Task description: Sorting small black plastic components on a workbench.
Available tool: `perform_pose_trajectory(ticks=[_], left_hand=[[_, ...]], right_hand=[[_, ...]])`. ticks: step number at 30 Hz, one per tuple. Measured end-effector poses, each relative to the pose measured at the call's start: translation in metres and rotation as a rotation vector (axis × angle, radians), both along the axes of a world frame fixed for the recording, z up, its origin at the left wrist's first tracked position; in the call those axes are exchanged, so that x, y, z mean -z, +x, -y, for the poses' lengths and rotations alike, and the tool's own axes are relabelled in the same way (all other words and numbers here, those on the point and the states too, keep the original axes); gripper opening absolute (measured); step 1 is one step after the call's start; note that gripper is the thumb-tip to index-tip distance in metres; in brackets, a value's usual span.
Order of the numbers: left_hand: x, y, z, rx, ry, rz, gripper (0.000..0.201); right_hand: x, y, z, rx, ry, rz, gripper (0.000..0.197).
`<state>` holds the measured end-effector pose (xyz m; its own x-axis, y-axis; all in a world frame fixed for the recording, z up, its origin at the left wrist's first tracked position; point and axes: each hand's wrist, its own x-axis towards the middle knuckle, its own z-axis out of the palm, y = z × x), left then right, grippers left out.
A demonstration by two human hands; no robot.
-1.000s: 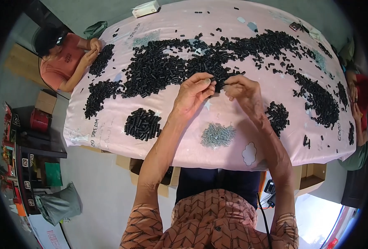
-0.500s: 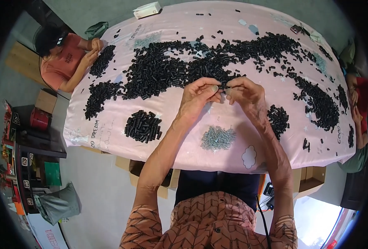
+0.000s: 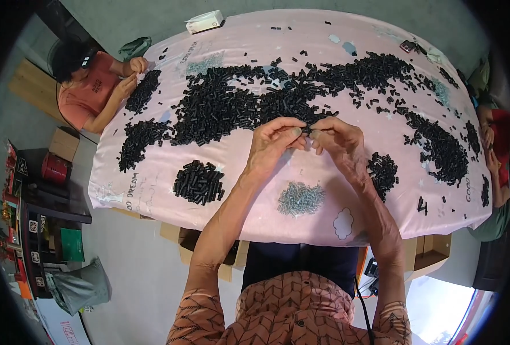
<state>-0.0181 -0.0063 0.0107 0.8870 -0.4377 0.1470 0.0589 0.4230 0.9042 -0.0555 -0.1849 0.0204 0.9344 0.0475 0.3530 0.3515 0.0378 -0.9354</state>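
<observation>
My left hand (image 3: 272, 144) and my right hand (image 3: 343, 141) meet over the pink-covered table, fingertips pinched together around a small black cylindrical piece (image 3: 306, 130). Fingers cover much of the piece. Just beyond them spreads a large heap of similar black pieces (image 3: 214, 109). Nearer to me, between my forearms, lies a loose pile of small shiny silvery parts (image 3: 301, 198), too fine to name. A round pile of black pieces (image 3: 198, 182) sits left of my left forearm, and a smaller black pile (image 3: 383, 172) is beside my right forearm.
A person in an orange shirt (image 3: 96, 86) handles pieces at the left edge; another in red (image 3: 501, 138) sits at the right. A white tissue box (image 3: 205, 22) stands at the far edge. Cardboard boxes (image 3: 430, 253) are below the table's near edge.
The view has shifted slightly, so the table sits lower in it. My hands stay pinched together, with the black piece showing more between them. The person at left has moved their hands apart.
</observation>
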Motion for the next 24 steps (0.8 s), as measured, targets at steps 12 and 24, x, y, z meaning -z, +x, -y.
perform_pose_trajectory(ticks=[12, 24], left_hand=[[-0.003, -0.001, 0.004, 0.009, 0.041, 0.088, 0.019], [-0.014, -0.01, 0.006, -0.042, 0.089, 0.213, 0.016]], right_hand=[[-0.004, -0.003, 0.005, -0.035, 0.057, 0.012, 0.013], [-0.006, -0.006, 0.005, -0.027, 0.038, 0.095, 0.013]])
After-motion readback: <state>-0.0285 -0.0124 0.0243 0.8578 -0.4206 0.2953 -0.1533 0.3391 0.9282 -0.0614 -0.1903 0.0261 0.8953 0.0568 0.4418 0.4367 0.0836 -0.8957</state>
